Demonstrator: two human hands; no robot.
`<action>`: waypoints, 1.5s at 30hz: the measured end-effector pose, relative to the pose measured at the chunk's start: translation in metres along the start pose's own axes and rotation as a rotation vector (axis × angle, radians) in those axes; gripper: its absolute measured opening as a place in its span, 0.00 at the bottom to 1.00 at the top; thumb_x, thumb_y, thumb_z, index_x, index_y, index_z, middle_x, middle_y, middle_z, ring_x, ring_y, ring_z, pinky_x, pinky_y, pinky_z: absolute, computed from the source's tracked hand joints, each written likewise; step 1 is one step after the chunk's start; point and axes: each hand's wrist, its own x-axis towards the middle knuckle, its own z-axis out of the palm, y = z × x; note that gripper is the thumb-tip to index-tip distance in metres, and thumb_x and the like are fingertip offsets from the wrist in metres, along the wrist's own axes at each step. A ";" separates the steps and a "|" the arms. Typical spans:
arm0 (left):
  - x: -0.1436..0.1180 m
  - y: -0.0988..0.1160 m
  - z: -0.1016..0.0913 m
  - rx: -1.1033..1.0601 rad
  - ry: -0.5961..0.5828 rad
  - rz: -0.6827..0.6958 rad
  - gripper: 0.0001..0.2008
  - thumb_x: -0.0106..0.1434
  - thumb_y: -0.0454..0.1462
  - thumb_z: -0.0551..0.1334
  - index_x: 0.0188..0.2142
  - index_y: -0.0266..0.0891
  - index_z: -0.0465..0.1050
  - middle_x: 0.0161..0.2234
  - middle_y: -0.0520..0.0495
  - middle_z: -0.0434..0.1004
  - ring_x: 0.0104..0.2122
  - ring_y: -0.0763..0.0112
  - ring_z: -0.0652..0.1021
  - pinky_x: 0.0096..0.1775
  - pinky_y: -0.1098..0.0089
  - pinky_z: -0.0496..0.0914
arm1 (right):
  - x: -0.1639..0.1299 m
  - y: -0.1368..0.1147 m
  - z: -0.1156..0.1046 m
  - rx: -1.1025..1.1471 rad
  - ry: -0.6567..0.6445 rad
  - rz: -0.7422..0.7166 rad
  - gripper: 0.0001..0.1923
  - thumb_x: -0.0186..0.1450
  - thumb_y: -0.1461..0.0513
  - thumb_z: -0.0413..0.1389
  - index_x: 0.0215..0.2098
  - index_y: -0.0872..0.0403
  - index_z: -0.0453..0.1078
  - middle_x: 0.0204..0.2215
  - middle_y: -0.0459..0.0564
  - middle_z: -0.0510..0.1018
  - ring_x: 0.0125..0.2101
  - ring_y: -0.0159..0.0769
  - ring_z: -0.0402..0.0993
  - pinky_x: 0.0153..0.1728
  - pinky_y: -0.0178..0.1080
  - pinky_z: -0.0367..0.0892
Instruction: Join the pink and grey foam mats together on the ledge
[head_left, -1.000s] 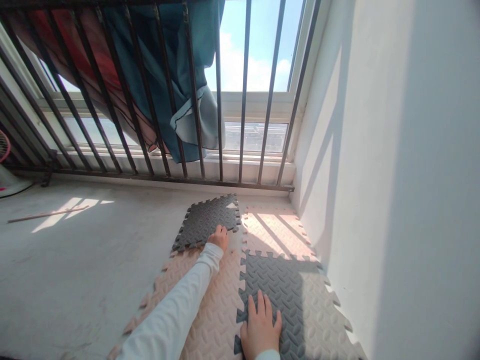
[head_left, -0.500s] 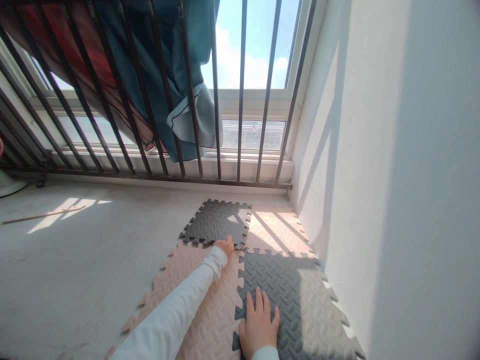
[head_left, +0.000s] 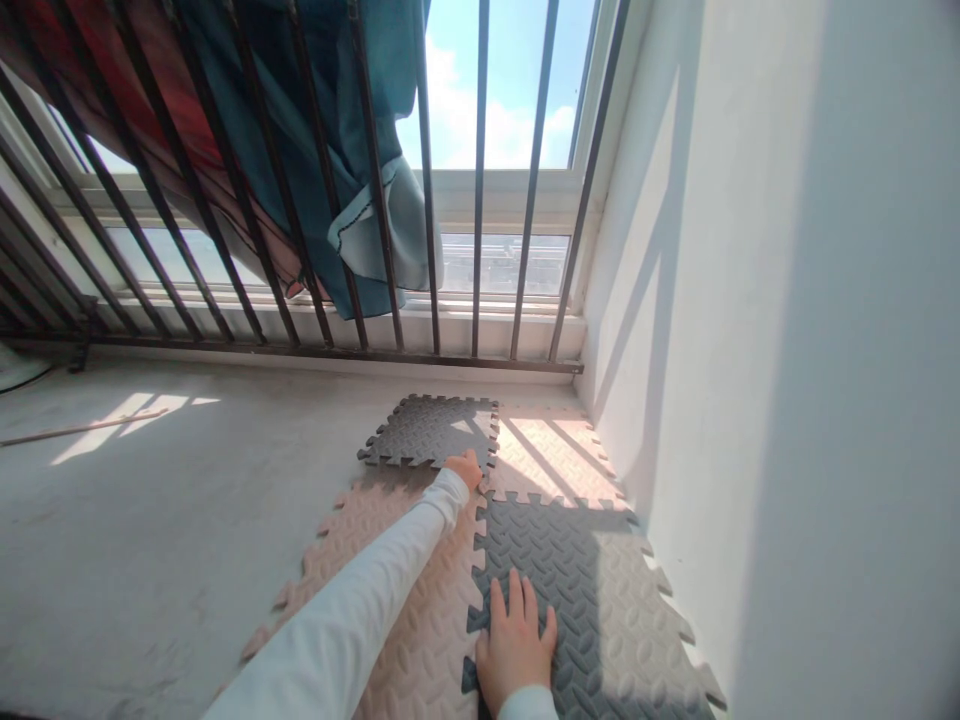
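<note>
Foam puzzle mats lie on the concrete floor in the corner by the wall. My left hand (head_left: pixel 465 467), in a white sleeve, grips the near right corner of a loose grey tile (head_left: pixel 427 430) at the far end, beside a pink tile (head_left: pixel 551 450) lit by sun. My right hand (head_left: pixel 514 645) rests flat, fingers spread, on the near grey tile (head_left: pixel 559 560). A pink tile (head_left: pixel 405 590) lies under my left arm, left of that grey one.
Black metal bars (head_left: pixel 480 180) stand before the window, with teal and red cloth (head_left: pixel 330 140) hanging behind them. A white wall (head_left: pixel 750 350) runs along the right. A thin stick (head_left: pixel 75 430) lies on the bare concrete (head_left: pixel 165 540) at the left.
My left hand has drawn the far grey tile to the right, towards the sunlit pink tile, and squared it up. My right hand has stayed flat on the near grey tile.
</note>
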 end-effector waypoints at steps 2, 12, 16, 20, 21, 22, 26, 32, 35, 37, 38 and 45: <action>0.000 0.000 -0.001 0.003 -0.003 0.009 0.15 0.54 0.23 0.49 0.35 0.25 0.72 0.36 0.34 0.66 0.35 0.59 0.73 0.33 0.62 0.68 | 0.000 0.000 0.000 -0.004 -0.007 0.001 0.29 0.51 0.63 0.44 0.53 0.48 0.58 0.57 0.48 0.54 0.56 0.42 0.47 0.52 0.56 0.41; -0.014 -0.003 0.031 0.006 -0.073 -0.033 0.16 0.55 0.23 0.47 0.36 0.24 0.72 0.36 0.32 0.67 0.34 0.59 0.73 0.31 0.64 0.68 | 0.000 0.001 0.003 -0.020 -0.005 -0.017 0.30 0.51 0.63 0.44 0.53 0.48 0.57 0.57 0.49 0.53 0.56 0.43 0.47 0.51 0.57 0.41; -0.014 -0.001 0.031 0.008 -0.099 -0.026 0.18 0.55 0.22 0.46 0.36 0.24 0.72 0.37 0.31 0.67 0.35 0.59 0.74 0.32 0.63 0.68 | 0.001 0.001 0.003 -0.016 -0.013 -0.008 0.30 0.51 0.63 0.44 0.53 0.47 0.57 0.57 0.48 0.53 0.56 0.42 0.46 0.51 0.56 0.40; -0.014 0.000 0.026 0.011 -0.129 -0.020 0.17 0.55 0.23 0.46 0.36 0.26 0.72 0.37 0.31 0.68 0.35 0.59 0.74 0.32 0.62 0.69 | 0.001 0.000 0.004 -0.021 -0.009 -0.009 0.30 0.51 0.63 0.44 0.53 0.47 0.57 0.57 0.48 0.53 0.56 0.43 0.46 0.51 0.56 0.41; -0.015 0.000 0.025 0.011 -0.135 -0.017 0.17 0.55 0.23 0.47 0.36 0.27 0.72 0.37 0.31 0.68 0.36 0.59 0.74 0.33 0.62 0.69 | 0.001 0.000 0.004 -0.023 -0.009 -0.007 0.30 0.51 0.63 0.44 0.53 0.47 0.57 0.57 0.49 0.53 0.56 0.43 0.46 0.51 0.56 0.41; -0.015 -0.001 0.025 0.011 -0.138 -0.015 0.17 0.55 0.24 0.47 0.37 0.27 0.72 0.37 0.31 0.68 0.36 0.59 0.74 0.33 0.62 0.69 | 0.001 0.000 0.004 -0.024 -0.008 -0.005 0.30 0.51 0.63 0.44 0.53 0.47 0.57 0.57 0.49 0.53 0.56 0.43 0.46 0.51 0.56 0.41; -0.017 -0.010 0.023 0.003 -0.141 -0.004 0.14 0.54 0.27 0.52 0.38 0.28 0.72 0.37 0.32 0.69 0.35 0.60 0.75 0.34 0.64 0.68 | 0.002 -0.001 0.005 -0.024 0.000 -0.002 0.30 0.51 0.64 0.44 0.53 0.47 0.57 0.57 0.49 0.53 0.56 0.44 0.47 0.51 0.57 0.41; -0.018 -0.024 0.016 -0.033 -0.015 0.064 0.20 0.56 0.45 0.55 0.41 0.34 0.70 0.43 0.35 0.68 0.45 0.54 0.68 0.43 0.56 0.63 | 0.003 -0.003 0.006 -0.024 -0.005 0.005 0.29 0.51 0.63 0.45 0.53 0.47 0.57 0.57 0.49 0.53 0.56 0.46 0.46 0.50 0.58 0.40; -0.010 -0.028 0.022 -0.125 0.016 0.275 0.24 0.54 0.44 0.58 0.50 0.43 0.61 0.52 0.43 0.62 0.52 0.60 0.61 0.52 0.52 0.52 | 0.002 -0.003 0.002 -0.006 -0.016 0.020 0.29 0.51 0.62 0.45 0.53 0.47 0.57 0.57 0.49 0.53 0.56 0.45 0.47 0.51 0.57 0.39; -0.003 -0.030 0.030 -0.190 -0.056 0.334 0.25 0.56 0.40 0.58 0.53 0.48 0.56 0.56 0.48 0.56 0.55 0.63 0.57 0.53 0.49 0.47 | 0.001 -0.003 -0.001 0.013 -0.019 0.023 0.30 0.51 0.62 0.45 0.53 0.47 0.57 0.57 0.48 0.53 0.56 0.43 0.47 0.51 0.56 0.39; 0.000 -0.030 0.034 -0.213 -0.092 0.327 0.25 0.56 0.39 0.57 0.54 0.50 0.54 0.57 0.49 0.54 0.56 0.64 0.56 0.53 0.48 0.48 | 0.001 -0.003 -0.002 0.022 -0.018 0.025 0.30 0.51 0.62 0.45 0.53 0.46 0.58 0.57 0.47 0.53 0.56 0.43 0.47 0.51 0.56 0.39; 0.006 -0.029 0.044 -0.275 -0.150 0.255 0.26 0.58 0.38 0.55 0.55 0.51 0.50 0.59 0.51 0.49 0.57 0.66 0.52 0.53 0.50 0.52 | 0.000 -0.002 -0.002 0.005 0.001 0.019 0.30 0.50 0.63 0.44 0.53 0.46 0.57 0.57 0.48 0.54 0.56 0.43 0.48 0.52 0.55 0.39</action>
